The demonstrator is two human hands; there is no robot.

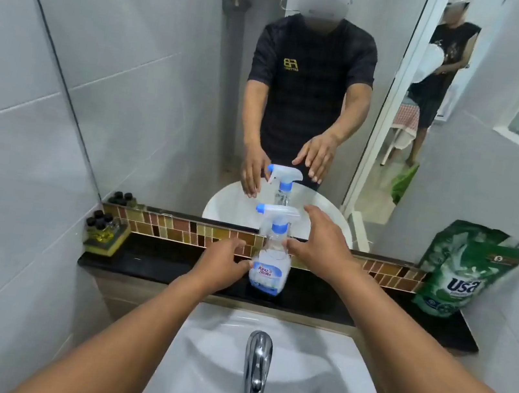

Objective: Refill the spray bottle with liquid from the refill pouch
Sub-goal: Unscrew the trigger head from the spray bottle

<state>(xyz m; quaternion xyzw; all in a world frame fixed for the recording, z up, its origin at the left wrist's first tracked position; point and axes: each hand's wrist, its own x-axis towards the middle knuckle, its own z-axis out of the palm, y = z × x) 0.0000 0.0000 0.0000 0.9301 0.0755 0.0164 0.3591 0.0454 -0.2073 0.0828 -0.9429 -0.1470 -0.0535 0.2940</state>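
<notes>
Though both hands are out, barely started. Spray bottle (271, 259) upright on the dark desk (165, 266) behind the sink (308, 374), directly beyond the tap (256, 365), trigger head with its blue nozzle and collar on top and not yet unscrewed. Left hand (222, 260) at the bottle's left side, fingers spread and loosely curled, fingertips touching or just short of the label, nothing gripped yet. Right hand (318, 243) by the neck and shoulder on the right, open, thumb close to the bottle, nothing held either. Refill pouch (467, 273) well apart at the far right end of the desk, leaning against the wall, apparently untouched. Left to do, by the look of it: take hold of the bottle, take off the sprayer, fetch and open the pouch, pour, close up again. Fill level hard to judge behind the label. Bottle label readable as "King's Stella" in red on white and blue; green pouch marked "Usa" in large dark letters, smaller print below too blurred to read
</notes>
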